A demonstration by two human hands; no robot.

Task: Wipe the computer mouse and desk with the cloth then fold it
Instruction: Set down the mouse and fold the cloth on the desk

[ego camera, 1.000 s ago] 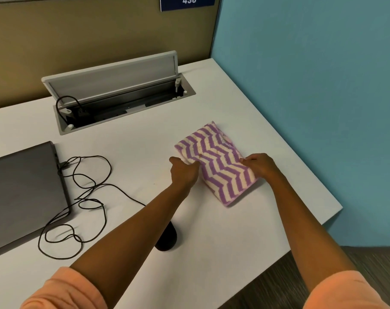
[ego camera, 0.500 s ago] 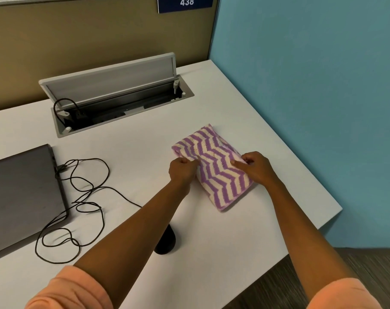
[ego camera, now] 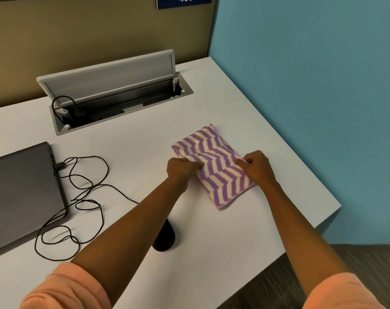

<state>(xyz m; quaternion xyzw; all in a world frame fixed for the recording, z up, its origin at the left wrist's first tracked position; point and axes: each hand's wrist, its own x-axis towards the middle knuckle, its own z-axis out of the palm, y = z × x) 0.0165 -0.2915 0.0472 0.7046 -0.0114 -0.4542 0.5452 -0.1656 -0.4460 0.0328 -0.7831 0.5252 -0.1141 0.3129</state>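
A purple and cream zigzag cloth [ego camera: 214, 161] lies folded into a rectangle on the white desk [ego camera: 145, 134], towards its right side. My left hand [ego camera: 181, 169] is closed on the cloth's left edge. My right hand [ego camera: 257, 167] pinches its right edge with fingers bent. The black computer mouse [ego camera: 165, 237] rests nearer the front of the desk, partly hidden under my left forearm.
A closed grey laptop [ego camera: 20, 192] lies at the left with a tangled black cable [ego camera: 82, 197] beside it. An open cable hatch [ego camera: 113, 94] sits at the back. A teal partition [ego camera: 312, 85] borders the desk's right edge.
Both hands have slid inward along the cloth's edges, and the cloth sits slightly flatter. The view shifted a little.
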